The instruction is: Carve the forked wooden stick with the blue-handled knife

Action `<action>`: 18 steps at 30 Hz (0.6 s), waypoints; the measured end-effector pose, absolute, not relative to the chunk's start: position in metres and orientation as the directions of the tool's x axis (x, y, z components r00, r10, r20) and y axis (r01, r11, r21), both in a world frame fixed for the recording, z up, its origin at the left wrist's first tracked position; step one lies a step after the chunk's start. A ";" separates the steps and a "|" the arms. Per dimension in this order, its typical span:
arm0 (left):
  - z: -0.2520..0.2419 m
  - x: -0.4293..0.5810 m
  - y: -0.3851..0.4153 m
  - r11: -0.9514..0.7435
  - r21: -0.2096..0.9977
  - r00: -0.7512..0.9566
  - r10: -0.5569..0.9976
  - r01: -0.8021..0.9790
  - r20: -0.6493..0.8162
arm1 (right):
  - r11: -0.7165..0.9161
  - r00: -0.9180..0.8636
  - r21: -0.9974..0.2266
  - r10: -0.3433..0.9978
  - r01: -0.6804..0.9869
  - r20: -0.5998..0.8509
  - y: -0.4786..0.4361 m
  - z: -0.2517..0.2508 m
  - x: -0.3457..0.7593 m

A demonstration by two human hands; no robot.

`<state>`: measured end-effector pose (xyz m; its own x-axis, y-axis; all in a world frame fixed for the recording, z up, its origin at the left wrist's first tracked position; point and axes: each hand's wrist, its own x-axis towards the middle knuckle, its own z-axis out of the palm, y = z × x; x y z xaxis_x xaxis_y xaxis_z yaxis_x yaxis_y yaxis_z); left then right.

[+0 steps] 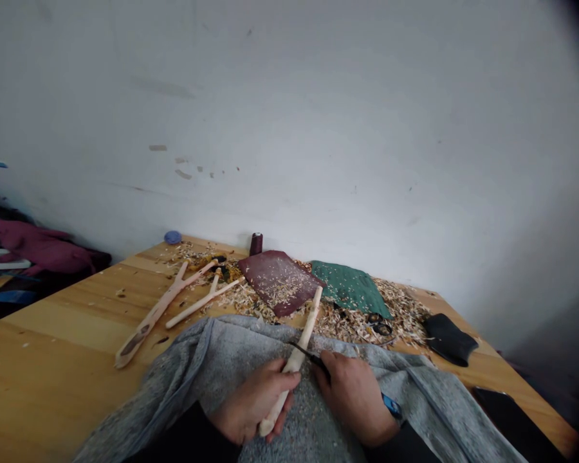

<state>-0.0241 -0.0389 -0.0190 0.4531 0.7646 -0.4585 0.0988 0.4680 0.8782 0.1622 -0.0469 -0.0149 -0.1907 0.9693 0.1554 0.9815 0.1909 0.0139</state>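
Note:
My left hand is wrapped round the lower part of a pale, peeled wooden stick, which tilts up and to the right. In my right hand is a carving knife; its thin dark blade lies across the stick just above my left hand. The knife's handle is mostly hidden by my fingers, and a blue end shows behind the palm. Beneath both hands a grey cloth drapes over the table edge and my lap.
On the wooden table lie two peeled forked branches, one large and one small. Wood shavings surround a maroon sheet and a green sheet. A thread spool, black pad and dark flat object are also there.

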 end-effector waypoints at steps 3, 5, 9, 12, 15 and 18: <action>-0.019 -0.024 -0.039 0.466 0.880 0.445 0.771 0.093 -0.455 | 0.140 -0.143 0.028 0.975 0.990 0.171 -0.046 -0.012 0.164; -0.019 -0.024 -0.039 0.467 0.879 0.446 0.769 0.097 -0.458 | 0.099 -0.104 0.036 0.977 0.994 0.184 -0.045 -0.011 0.164; -0.019 -0.024 -0.040 0.455 0.884 0.455 0.768 0.110 -0.451 | 0.147 -0.149 0.028 0.977 0.989 0.154 -0.046 -0.013 0.163; -0.018 -0.024 -0.039 0.448 0.885 0.457 0.766 0.127 -0.453 | 0.221 -0.220 0.007 0.966 0.975 0.134 -0.049 -0.015 0.160; -0.017 -0.023 -0.038 0.444 0.885 0.448 0.769 0.137 -0.456 | 0.215 -0.213 0.002 0.965 0.977 0.150 -0.049 -0.016 0.161; -0.016 -0.023 -0.038 0.460 0.876 0.440 0.763 0.147 -0.474 | 0.148 -0.147 0.009 0.971 0.989 0.188 -0.044 -0.016 0.165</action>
